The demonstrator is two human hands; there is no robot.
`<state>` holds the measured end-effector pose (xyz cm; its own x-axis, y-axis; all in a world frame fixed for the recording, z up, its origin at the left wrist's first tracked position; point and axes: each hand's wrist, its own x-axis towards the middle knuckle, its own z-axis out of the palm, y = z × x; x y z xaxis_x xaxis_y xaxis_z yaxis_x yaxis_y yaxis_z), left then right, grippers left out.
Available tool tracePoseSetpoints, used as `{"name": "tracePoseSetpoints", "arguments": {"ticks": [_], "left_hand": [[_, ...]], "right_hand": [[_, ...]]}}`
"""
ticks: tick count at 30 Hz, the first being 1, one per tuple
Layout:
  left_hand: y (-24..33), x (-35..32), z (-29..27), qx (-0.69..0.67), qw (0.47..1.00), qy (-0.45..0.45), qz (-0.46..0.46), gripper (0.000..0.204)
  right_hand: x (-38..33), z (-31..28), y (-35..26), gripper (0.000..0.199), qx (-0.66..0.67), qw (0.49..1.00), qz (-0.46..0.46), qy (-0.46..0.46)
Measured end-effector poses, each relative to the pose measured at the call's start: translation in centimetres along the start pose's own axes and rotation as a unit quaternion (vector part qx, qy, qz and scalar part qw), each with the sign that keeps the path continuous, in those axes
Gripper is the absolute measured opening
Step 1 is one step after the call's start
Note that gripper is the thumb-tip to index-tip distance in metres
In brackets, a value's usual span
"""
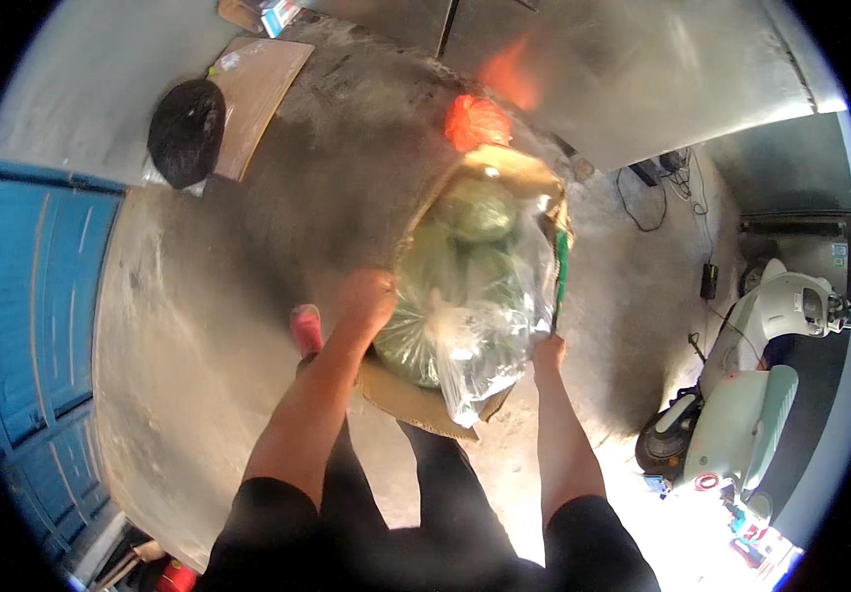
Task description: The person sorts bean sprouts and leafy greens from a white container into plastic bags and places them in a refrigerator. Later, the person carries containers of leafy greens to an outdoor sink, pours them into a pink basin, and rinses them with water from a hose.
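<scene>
Head view shows me the left grip [368, 300] clamped on the left edge of a box [411, 400], the right grip [550, 353] on its right edge. The box is mid-scene, just beyond the legs [447, 479]; I can't tell whether it touches the floor [189, 335]. Inside, a clear bag [457, 360] covers green produce [480, 215]. An orange bag [477, 123] is at its far end, a scooter [726, 434] right.
</scene>
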<state>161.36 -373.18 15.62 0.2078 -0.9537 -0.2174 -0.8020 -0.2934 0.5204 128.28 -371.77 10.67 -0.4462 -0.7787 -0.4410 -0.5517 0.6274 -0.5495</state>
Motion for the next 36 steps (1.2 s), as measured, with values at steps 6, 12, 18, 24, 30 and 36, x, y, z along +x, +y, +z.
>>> {"name": "tracePoseSetpoints", "arguments": {"ticks": [6,12,18,24,30,36], "left_hand": [[2.7,8.6,5.3,0.043,0.984,-0.068,0.161,0.011],[4.0,13.0,5.3,-0.026,0.958,-0.253,0.13,0.017],[2.5,20.7,-5.5,-0.19,0.959,-0.154,0.142,0.024],[7.4,39.9,-20.3,-0.234,0.936,0.131,0.228,0.026],[20.1,49.8,-24.7,-0.343,0.904,0.17,0.193,0.058],[22.6,51.2,-25.7,-0.367,0.879,0.224,0.205,0.046]], "right_hand": [[2.3,4.2,10.3,0.018,0.094,0.975,0.196,0.051],[-3.4,5.4,5.1,0.024,0.361,0.858,0.364,0.028],[-12.5,5.2,0.3,0.03,0.345,0.856,0.386,0.002],[-14.3,10.5,-7.4,0.027,0.351,0.889,0.272,-0.112],[-4.4,15.3,-18.4,0.019,0.327,0.894,0.196,-0.234],[1.5,15.6,-23.4,0.016,0.213,0.942,0.055,-0.252]]}}
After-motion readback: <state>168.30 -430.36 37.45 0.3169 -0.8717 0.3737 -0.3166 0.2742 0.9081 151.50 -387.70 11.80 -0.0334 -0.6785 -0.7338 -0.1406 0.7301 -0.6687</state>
